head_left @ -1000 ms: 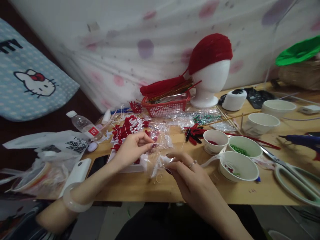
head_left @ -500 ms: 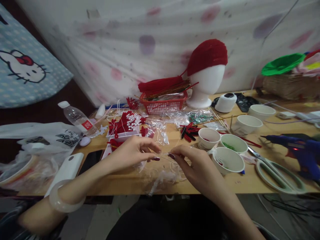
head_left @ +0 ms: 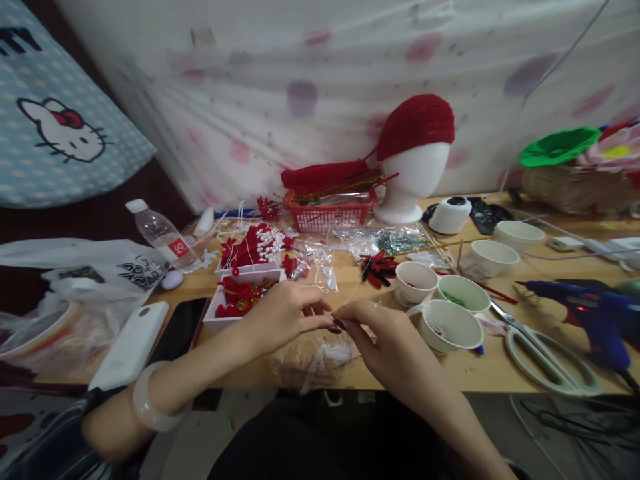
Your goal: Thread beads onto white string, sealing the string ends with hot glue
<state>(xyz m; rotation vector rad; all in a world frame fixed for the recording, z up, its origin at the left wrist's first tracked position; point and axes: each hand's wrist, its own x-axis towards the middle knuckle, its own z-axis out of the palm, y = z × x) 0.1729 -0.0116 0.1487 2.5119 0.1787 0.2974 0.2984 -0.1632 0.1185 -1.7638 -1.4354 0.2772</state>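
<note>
My left hand (head_left: pixel 295 312) and my right hand (head_left: pixel 383 333) meet fingertip to fingertip above the table's front part. Both are closed in a pinch. A thin pale thread (head_left: pixel 357 288) rises by my right fingers; the small piece between the fingertips is mostly hidden. Below them lies a crumpled clear plastic bag (head_left: pixel 327 360) with whitish contents. Left of my left hand is a white box (head_left: pixel 214 315) of red and gold ornaments. Paper cups stand right of my right hand: one (head_left: pixel 453 327) nearest, one with green beads (head_left: pixel 463 295), and another (head_left: pixel 416 283) behind.
Scissors (head_left: pixel 550 357) and a blue glue gun (head_left: pixel 595 313) lie at right. A red basket (head_left: pixel 327 217) and a white foam head (head_left: pixel 415 177) with a red cover stand behind. At left are a dark phone (head_left: pixel 177 330), a white device (head_left: pixel 131 343) and a bottle (head_left: pixel 163 233).
My left hand has moved right, closing the gap to my right hand, and its fingers have come together. The short beaded strand seen between them is now covered. The view has shifted slightly.
</note>
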